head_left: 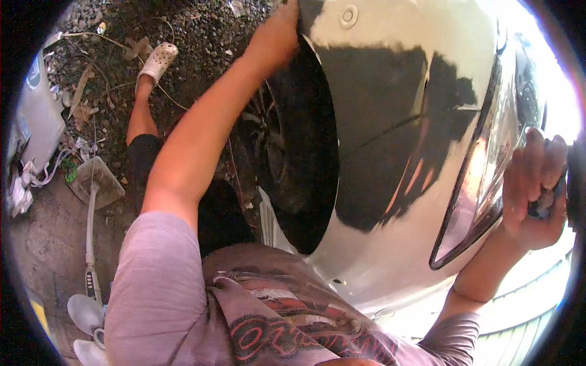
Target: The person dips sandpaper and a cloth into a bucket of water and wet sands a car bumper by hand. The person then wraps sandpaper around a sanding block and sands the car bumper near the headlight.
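My left hand [278, 39] reaches forward over the wheel to the edge of a white car's body panel [378, 256]. Its fingers run out of the top of the view and are blurred, so their grip is hidden. A large dark grey patch [378, 140] with ragged edges covers much of the panel beside the black tyre [320, 146]. On the far right, my right hand [531, 192] is raised by a glass part with a dark rim [470, 183]. Its fingers curl round something dark that I cannot make out.
A foot in a white clog [160, 63] stands on gravel [201, 30]. To the left are a pole stand with a square base [113, 192], pale fan blades [85, 311] and a grey container [39, 122]. Thin cords trail over the ground.
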Demonstrator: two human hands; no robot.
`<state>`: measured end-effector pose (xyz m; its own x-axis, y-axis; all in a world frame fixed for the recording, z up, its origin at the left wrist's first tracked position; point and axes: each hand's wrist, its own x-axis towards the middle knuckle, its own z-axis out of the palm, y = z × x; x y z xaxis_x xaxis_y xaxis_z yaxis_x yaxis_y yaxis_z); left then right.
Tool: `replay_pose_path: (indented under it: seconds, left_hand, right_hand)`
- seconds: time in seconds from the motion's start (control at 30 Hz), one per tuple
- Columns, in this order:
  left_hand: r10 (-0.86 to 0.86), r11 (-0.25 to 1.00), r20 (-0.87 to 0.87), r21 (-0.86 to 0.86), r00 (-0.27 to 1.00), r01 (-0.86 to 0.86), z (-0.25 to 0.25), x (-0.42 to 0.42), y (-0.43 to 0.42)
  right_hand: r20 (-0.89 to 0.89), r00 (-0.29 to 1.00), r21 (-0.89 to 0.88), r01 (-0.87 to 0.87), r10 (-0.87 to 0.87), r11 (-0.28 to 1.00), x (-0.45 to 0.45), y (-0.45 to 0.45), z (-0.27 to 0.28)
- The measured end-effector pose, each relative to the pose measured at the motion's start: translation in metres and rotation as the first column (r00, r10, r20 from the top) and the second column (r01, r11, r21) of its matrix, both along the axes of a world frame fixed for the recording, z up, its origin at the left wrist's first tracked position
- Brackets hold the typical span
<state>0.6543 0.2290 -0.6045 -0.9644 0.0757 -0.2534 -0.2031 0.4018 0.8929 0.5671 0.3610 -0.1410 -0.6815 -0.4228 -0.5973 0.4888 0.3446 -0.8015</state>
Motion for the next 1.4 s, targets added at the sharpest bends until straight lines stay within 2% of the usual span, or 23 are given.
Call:
replay_pose_path:
  seconds: [0.03, 0.1, 0.17, 0.23, 0.27, 0.3, 0.37, 0.4, 0.5, 0.57, 0.63, 0.77, 0.83, 0.93, 0.97, 1.07, 1.1, 1.17, 1.2, 1.23, 1.3, 1.33, 1.4]
  left_hand:
    - [0.077, 0.997, -0.094, 0.025, 0.993, -0.075, 0.002, 0.005, 0.001]
    - [0.026, 1.000, -0.195, -0.006, 0.980, -0.028, 0.054, 0.038, -0.003]
    - [0.056, 0.998, -0.161, 0.022, 0.985, -0.053, 0.068, 0.046, -0.002]
    - [0.073, 0.997, -0.089, 0.013, 0.993, -0.073, 0.026, 0.018, -0.001]
    - [0.067, 0.995, -0.128, -0.070, 0.990, -0.077, -0.010, 0.001, -0.001]
    - [0.075, 0.994, -0.139, -0.074, 0.987, -0.086, -0.003, -0.005, -0.003]
    - [0.094, 0.996, 0.059, -0.012, 0.994, -0.093, 0.010, -0.005, -0.003]
    - [0.090, 0.996, 0.059, -0.018, 0.994, -0.089, 0.023, 0.004, -0.004]
    - [0.069, 0.998, -0.212, 0.011, 0.975, -0.068, 0.064, 0.044, -0.001]
    - [0.034, 0.998, -0.226, -0.035, 0.973, -0.043, 0.027, 0.027, 0.003]
    - [0.150, 0.986, -0.095, -0.056, 0.984, -0.156, -0.038, -0.007, 0.014]
    - [0.144, 0.988, 0.051, -0.060, 0.988, -0.141, -0.032, -0.010, 0.010]
    - [0.193, 0.981, -0.204, 0.025, 0.960, -0.192, 0.021, 0.019, 0.010]
    - [0.226, 0.974, -0.310, 0.071, 0.924, -0.214, 0.032, 0.027, 0.009]
    - [0.228, 0.974, -0.304, 0.075, 0.925, -0.215, 0.019, 0.022, 0.009]
    - [0.210, 0.971, 0.030, 0.110, 0.977, -0.212, -0.046, -0.027, 0.009]
    - [0.217, 0.970, 0.022, 0.106, 0.976, -0.218, -0.042, -0.022, 0.012]
    - [0.274, 0.960, -0.131, 0.091, 0.953, -0.263, -0.011, 0.011, 0.017]
    - [0.191, 0.977, -0.175, 0.128, 0.966, -0.170, 0.020, 0.026, 0.009]
    - [0.189, 0.977, -0.167, 0.132, 0.968, -0.169, 0.029, 0.029, 0.006]
    - [0.179, 0.979, -0.289, 0.146, 0.941, -0.141, 0.038, 0.037, 0.004]
    - [0.161, 0.985, -0.174, 0.088, 0.971, -0.147, 0.020, 0.030, 0.007]
    - [0.194, 0.980, -0.156, 0.072, 0.968, -0.185, -0.056, -0.005, 0.016]
  right_hand:
    - [-0.011, 1.000, 0.002, 0.008, -0.008, 1.000, 0.001, 0.003, -0.001]
    - [-0.002, 1.000, -0.012, 0.022, -0.022, 1.000, 0.003, 0.006, -0.002]
    - [0.005, 1.000, -0.014, 0.028, -0.028, 0.999, 0.003, 0.007, -0.003]
    - [0.003, 0.999, -0.011, 0.042, -0.042, 0.999, 0.002, 0.006, -0.003]
    - [-0.004, 0.999, -0.010, 0.043, -0.043, 0.999, 0.002, 0.006, -0.002]
    - [-0.005, 0.999, -0.006, 0.042, -0.042, 0.999, 0.003, 0.006, -0.001]
    - [-0.009, 0.999, -0.004, 0.047, -0.047, 0.999, 0.005, 0.006, 0.000]
    - [-0.004, 0.999, -0.008, 0.051, -0.051, 0.999, 0.006, 0.008, 0.000]
    - [-0.001, 0.999, -0.017, 0.050, -0.050, 0.999, 0.005, 0.009, -0.002]
    - [-0.001, 0.998, -0.016, 0.058, -0.058, 0.998, 0.003, 0.007, -0.003]
    - [-0.006, 0.998, -0.014, 0.054, -0.054, 0.998, 0.003, 0.006, -0.003]
    - [-0.017, 0.998, -0.011, 0.058, -0.058, 0.998, 0.006, 0.006, 0.001]
    - [-0.013, 0.998, -0.020, 0.057, -0.058, 0.998, 0.005, 0.009, -0.002]
    - [-0.004, 0.998, -0.020, 0.063, -0.063, 0.998, 0.005, 0.009, -0.003]
    - [-0.007, 0.998, -0.020, 0.061, -0.061, 0.998, 0.004, 0.008, -0.003]
    - [-0.013, 0.998, -0.011, 0.060, -0.060, 0.998, 0.005, 0.006, -0.001]
    - [-0.014, 0.998, -0.011, 0.058, -0.058, 0.998, 0.005, 0.006, 0.000]
    - [-0.016, 0.998, -0.017, 0.062, -0.062, 0.998, 0.007, 0.008, -0.001]
    - [-0.014, 0.998, -0.022, 0.061, -0.062, 0.998, 0.006, 0.009, -0.002]
    - [-0.011, 0.998, -0.023, 0.059, -0.059, 0.998, 0.006, 0.008, -0.002]
    - [-0.007, 0.998, -0.023, 0.062, -0.062, 0.998, 0.004, 0.007, -0.004]
    - [-0.009, 0.998, -0.025, 0.062, -0.062, 0.998, 0.004, 0.005, -0.004]
    - [-0.016, 0.998, -0.022, 0.059, -0.059, 0.998, 0.003, 0.005, -0.003]
